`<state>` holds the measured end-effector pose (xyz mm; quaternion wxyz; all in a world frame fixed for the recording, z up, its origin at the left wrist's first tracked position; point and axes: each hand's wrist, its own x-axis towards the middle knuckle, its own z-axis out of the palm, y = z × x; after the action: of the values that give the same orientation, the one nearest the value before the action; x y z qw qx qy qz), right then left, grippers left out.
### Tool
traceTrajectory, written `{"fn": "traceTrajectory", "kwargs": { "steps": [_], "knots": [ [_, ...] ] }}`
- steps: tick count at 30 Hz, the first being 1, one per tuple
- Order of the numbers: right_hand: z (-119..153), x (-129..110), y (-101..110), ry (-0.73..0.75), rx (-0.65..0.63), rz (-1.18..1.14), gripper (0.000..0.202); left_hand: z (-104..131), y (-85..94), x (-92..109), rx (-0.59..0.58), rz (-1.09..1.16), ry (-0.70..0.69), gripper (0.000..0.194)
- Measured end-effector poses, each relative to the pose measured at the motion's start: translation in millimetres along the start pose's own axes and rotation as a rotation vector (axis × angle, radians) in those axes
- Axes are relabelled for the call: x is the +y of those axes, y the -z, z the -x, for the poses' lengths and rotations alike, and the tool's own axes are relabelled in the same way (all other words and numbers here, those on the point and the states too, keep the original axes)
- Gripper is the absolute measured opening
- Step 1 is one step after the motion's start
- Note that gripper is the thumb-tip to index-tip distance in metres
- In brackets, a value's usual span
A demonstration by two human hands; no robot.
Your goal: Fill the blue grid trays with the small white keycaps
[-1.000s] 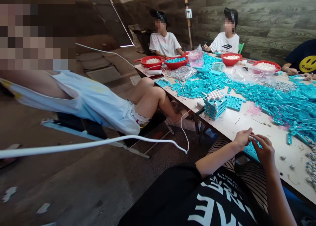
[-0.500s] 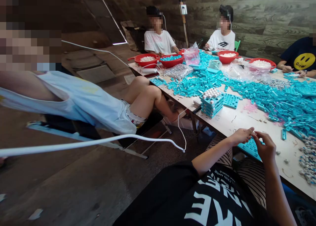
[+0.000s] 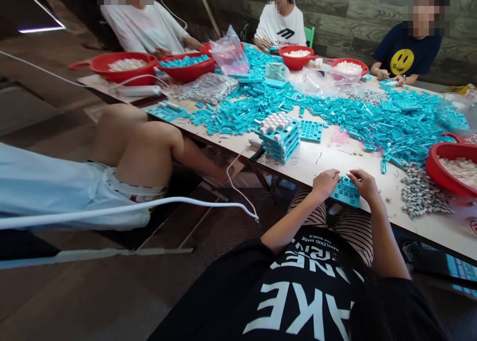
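A turquoise plastic tray with a grid of square openings [image 3: 346, 193] lies at the table's near edge, in front of me. My left hand [image 3: 325, 184] is at the tray's left side, its fingers pinched near the far edge. Over the right far corner, my right hand [image 3: 365, 185] has thumb and forefinger drawn together. Anything between the fingertips of either hand is too small to make out. A short gap separates the two hands.
A stack of turquoise trays [image 3: 281, 145] topped with white keycaps stands left of my hands. Behind lies a heap of turquoise pieces [image 3: 253, 105]. Small grey-white parts [image 3: 423, 189] and a red colander [image 3: 434, 170] sit right. A white cable [image 3: 149, 208] crosses left, near a seated person.
My view has swung to the right. My hands, earlier meeting at the fingertips above the tray, are now apart, one at each side of its far edge.
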<state>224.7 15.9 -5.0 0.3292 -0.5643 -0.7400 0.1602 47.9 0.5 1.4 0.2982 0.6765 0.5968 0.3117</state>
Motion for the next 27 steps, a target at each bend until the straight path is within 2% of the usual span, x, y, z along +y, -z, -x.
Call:
{"fn": "traceTrajectory", "kwargs": {
  "steps": [7,17,27],
  "knots": [
    [-2,6,-16,0.015,-0.070,0.023,0.028,3,-4.8,-3,-0.075,-0.165,-0.102,0.032],
    [-4,2,-15,0.018,-0.093,0.076,0.025,3,-7.5,-5,-0.148,-0.271,-0.122,0.038],
    [-6,-1,-15,0.026,-0.144,0.115,0.023,1,-5.9,-6,-0.134,-0.275,-0.124,0.040]
  ]
}}
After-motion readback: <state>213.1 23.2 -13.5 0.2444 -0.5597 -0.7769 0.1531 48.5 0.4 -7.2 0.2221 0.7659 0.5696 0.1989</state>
